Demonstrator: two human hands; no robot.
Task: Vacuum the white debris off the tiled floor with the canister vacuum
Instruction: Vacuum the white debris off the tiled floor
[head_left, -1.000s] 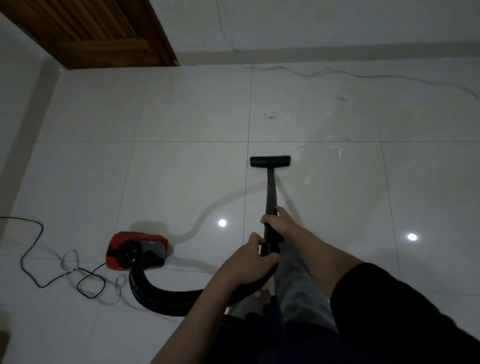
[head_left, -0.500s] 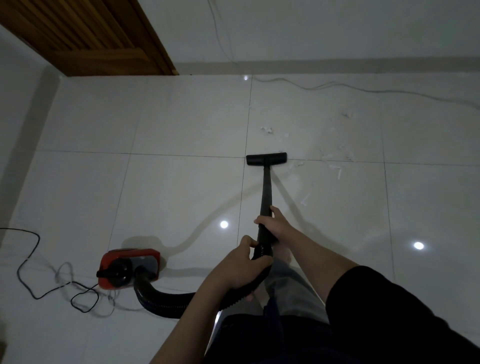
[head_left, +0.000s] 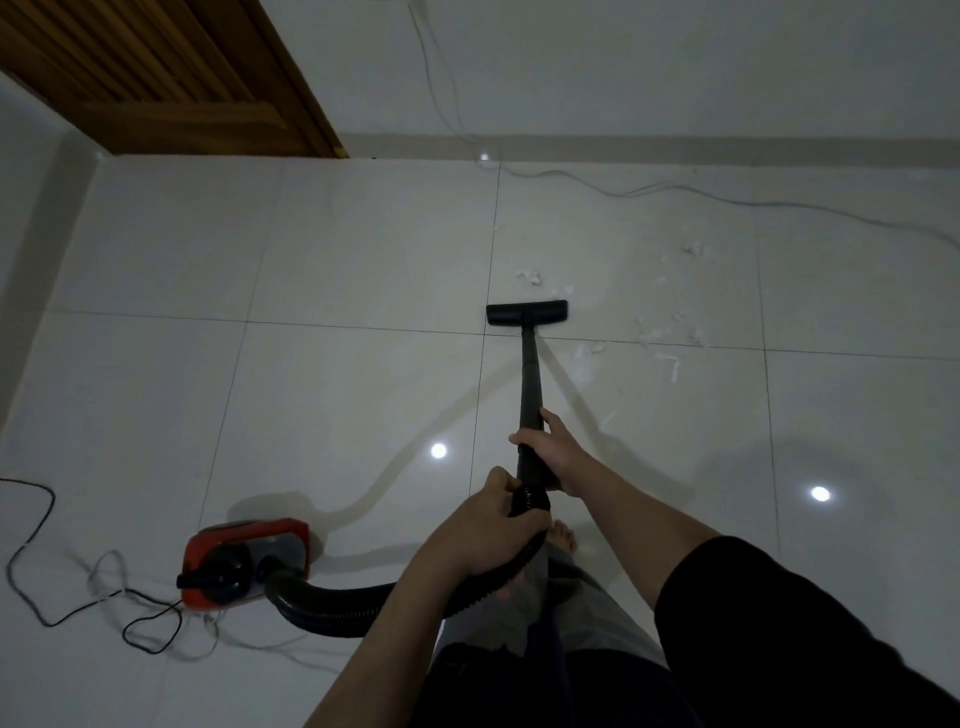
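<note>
Black wand (head_left: 531, 384) is gripped by both hands, right (head_left: 553, 457) above left (head_left: 485, 535); nozzle (head_left: 527, 313) is set mid-frame beside debris (head_left: 660, 338).

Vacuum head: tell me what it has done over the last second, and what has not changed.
The floor nozzle slid forward across a tile joint toward the nearest white debris. The left hand still grips the hose end, the right hand the wand. The red canister and the scraps to the right have not moved.
</note>
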